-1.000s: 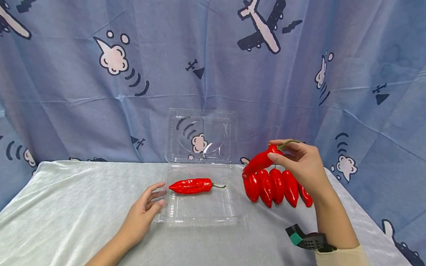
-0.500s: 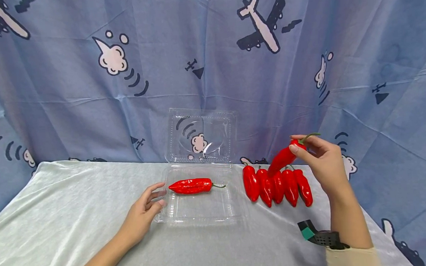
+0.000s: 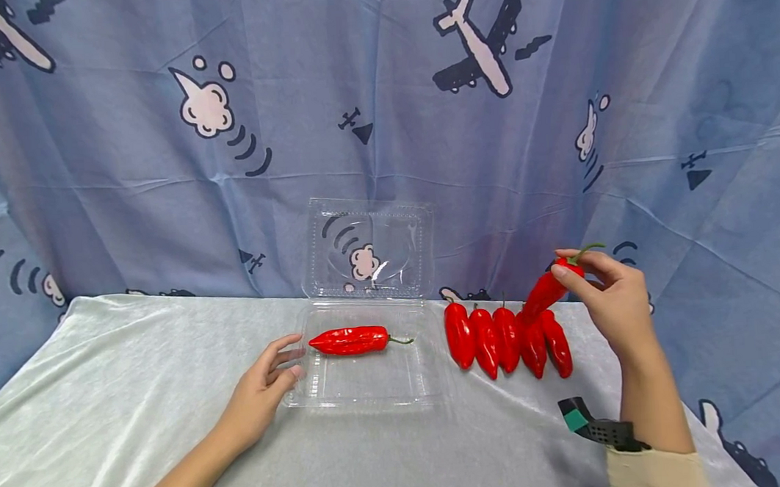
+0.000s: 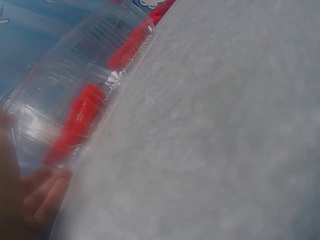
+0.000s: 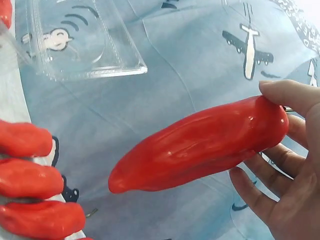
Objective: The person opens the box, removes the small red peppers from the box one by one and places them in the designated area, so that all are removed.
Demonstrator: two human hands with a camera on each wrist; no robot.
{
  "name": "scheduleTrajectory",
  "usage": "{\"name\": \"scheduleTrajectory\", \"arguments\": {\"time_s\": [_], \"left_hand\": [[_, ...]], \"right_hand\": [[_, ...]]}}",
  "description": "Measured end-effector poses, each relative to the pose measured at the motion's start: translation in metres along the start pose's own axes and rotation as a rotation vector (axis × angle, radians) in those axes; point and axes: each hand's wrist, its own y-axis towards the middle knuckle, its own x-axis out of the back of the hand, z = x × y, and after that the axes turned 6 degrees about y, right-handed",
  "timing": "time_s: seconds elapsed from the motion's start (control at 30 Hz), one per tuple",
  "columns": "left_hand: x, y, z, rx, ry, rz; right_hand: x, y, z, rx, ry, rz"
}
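My right hand (image 3: 613, 298) pinches a shiny red pepper (image 3: 546, 291) at its stem end between thumb and fingers. The pepper slants, tip down and to the left, above the right part of a row of several red peppers (image 3: 459, 335). In the right wrist view its whole body (image 5: 200, 145) shows, held in the air. At the left side of a clear plastic clamshell box (image 3: 365, 402), my left hand (image 3: 259, 390) rests with loosely bent fingers against the wall. Inside the box one red pepper (image 3: 349, 341) lies crosswise, stem to the right.
The box's clear lid (image 3: 370, 248) stands upright behind its base. A pale cloth (image 3: 139, 374) covers the table. Beyond it hangs a blue curtain (image 3: 291, 131) with printed planes. My right wrist wears a black band (image 3: 601, 431).
My right hand has carried its pepper to the right along the row, uncovering the peppers on the left. My left hand, the box and the pepper inside have stayed put.
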Motion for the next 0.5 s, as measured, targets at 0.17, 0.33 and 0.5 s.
{"name": "scheduleTrajectory", "arguments": {"time_s": [0.17,0.33,0.5], "left_hand": [[0.000,0.000,0.003,0.003,0.017,-0.004],[0.000,0.001,0.004,-0.004,0.013,0.002],[0.000,0.000,0.002,-0.013,0.007,0.000]], "right_hand": [[0.000,0.001,-0.009,-0.014,-0.044,0.001],[0.000,0.001,-0.019,-0.025,-0.081,-0.002],[0.004,0.001,-0.029,-0.048,-0.114,-0.015]]}}
